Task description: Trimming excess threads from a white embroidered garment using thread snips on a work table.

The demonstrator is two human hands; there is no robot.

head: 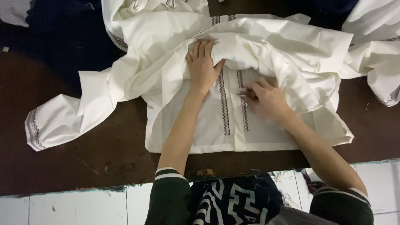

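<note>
A cream-white garment with dark zigzag embroidered bands lies spread and bunched on a dark brown table. My left hand presses flat on the cloth and pushes a bunched fold up and away, its fingers apart. My right hand rests on the embroidered front panel and pinches a small dark metal tool, likely thread snips, its tip against the right zigzag band. A sleeve with an embroidered cuff trails to the left.
More white garments lie at the back right, dark blue cloth at the back left. The table's near edge runs across the lower frame, with white floor tiles below it.
</note>
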